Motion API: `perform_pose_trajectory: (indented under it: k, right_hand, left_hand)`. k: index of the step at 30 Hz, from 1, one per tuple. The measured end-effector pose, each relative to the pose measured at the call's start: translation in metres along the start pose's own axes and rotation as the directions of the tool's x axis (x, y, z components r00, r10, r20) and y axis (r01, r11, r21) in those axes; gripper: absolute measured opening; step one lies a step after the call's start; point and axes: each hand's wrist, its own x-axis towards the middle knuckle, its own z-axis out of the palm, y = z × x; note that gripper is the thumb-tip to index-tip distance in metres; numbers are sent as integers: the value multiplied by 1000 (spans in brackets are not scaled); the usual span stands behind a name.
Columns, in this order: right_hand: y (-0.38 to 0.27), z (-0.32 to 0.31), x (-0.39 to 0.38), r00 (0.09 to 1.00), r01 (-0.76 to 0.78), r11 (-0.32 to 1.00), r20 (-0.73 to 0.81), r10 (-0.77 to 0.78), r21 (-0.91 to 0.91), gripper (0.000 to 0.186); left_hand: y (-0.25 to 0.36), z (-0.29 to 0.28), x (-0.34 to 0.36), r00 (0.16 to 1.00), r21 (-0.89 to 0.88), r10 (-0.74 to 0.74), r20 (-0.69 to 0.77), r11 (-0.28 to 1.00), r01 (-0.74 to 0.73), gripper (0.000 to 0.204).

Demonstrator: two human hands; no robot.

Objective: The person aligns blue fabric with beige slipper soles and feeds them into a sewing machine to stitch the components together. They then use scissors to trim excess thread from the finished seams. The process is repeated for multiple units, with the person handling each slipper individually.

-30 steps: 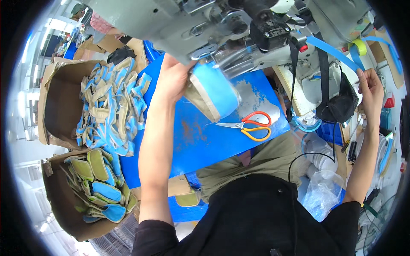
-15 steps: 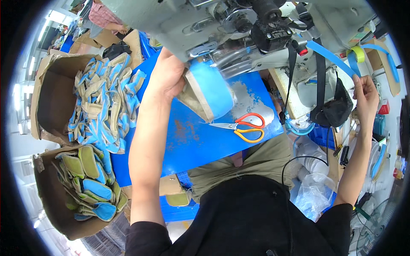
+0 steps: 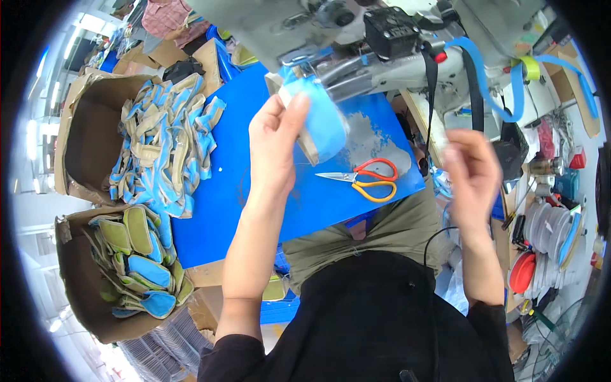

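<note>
My left hand pinches a blue and beige fabric piece between thumb and fingers. The piece is held up at the head of a grey sewing machine, above the blue tabletop. My right hand is in the air right of the table, smeared by motion; whether anything is in its fingers does not show. Above it, a blue binding strip hangs in a loop from the machine through a yellow-green guide. Scissors with one red and one yellow handle lie on the tabletop.
At the left, joined blue and beige pieces are heaped beside a cardboard box. A nearer box holds several green and blue padded pieces. Black straps hang at the right. Another person in a pink top is far left.
My right hand has let go of the blue strip and come leftward; the strip now sags in a loop. My left hand has shifted right and down, its thumb now over the fabric piece.
</note>
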Motion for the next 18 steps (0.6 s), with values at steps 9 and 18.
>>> perform_pose_trajectory:
  k: [9,18]
  right_hand:
    - [18,119,54,959,-101,933,285,-2,346,38]
    - [25,114,54,923,-178,857,384,-25,484,28]
  left_hand:
    - [3,-20,26,869,-409,-411,276,768,493,29]
    - [3,-28,26,829,-511,-464,312,653,559,27]
